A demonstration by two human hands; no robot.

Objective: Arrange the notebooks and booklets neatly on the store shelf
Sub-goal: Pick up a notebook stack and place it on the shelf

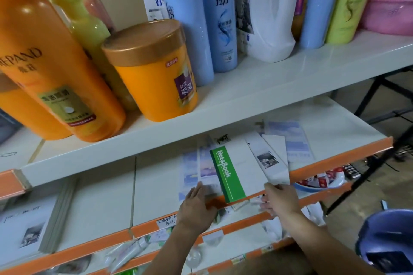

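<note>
A fanned pile of notebooks and booklets lies on the middle white shelf point(156, 176). On top is a white notebook with a green "NoteBook" spine strip point(225, 174). Pale blue booklets point(192, 167) stick out on its left, and white booklets with a small photo point(268, 158) on its right. My left hand point(196, 203) rests flat on the near left corner of the pile, fingers straight. At the near right corner my right hand point(279, 198) holds the pile's edge, thumb on top and fingers curled under the shelf lip. A neat stack of grey booklets point(29, 227) lies at the far left.
The upper shelf carries orange bottles point(51, 69), an orange jar point(154, 73), blue bottles point(196, 24), a white jug point(268, 13) and a pink basin point(388, 13). Orange price rails point(335, 158) edge the shelves. Tubes point(127, 252) lie on the shelf below. A purple bin point(386, 241) stands lower right.
</note>
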